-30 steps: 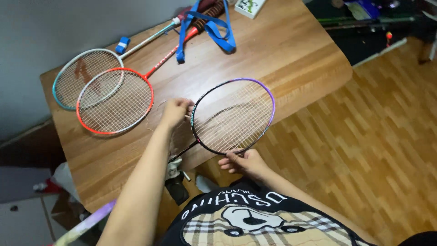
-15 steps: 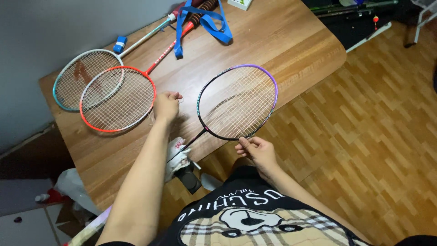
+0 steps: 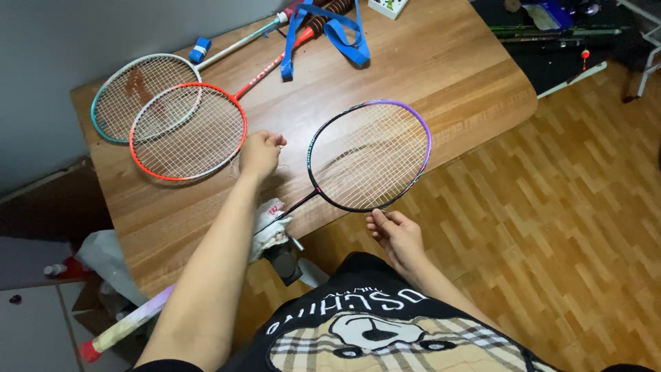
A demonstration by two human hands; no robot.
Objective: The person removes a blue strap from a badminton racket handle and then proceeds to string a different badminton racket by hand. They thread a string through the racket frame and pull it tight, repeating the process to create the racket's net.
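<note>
Purple-rimmed racket [image 3: 370, 156] steadied over the wooden tabletop [image 3: 447, 76]; right hand [image 3: 396, 234] pinches its lower rim; left hand [image 3: 260, 153] (loosely closed grip, contents unclear) rests alongside.

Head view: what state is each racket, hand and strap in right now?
Purple racket: held off the table, strung.
Right hand: pinching its frame's near edge.
Left hand: loosely closed, above the table.
Red racket: lying flat, overlapping the white racket.
Blue strap: loose over the handles.

Black-and-purple badminton racket [image 3: 369, 156], tilted above table edge
</note>
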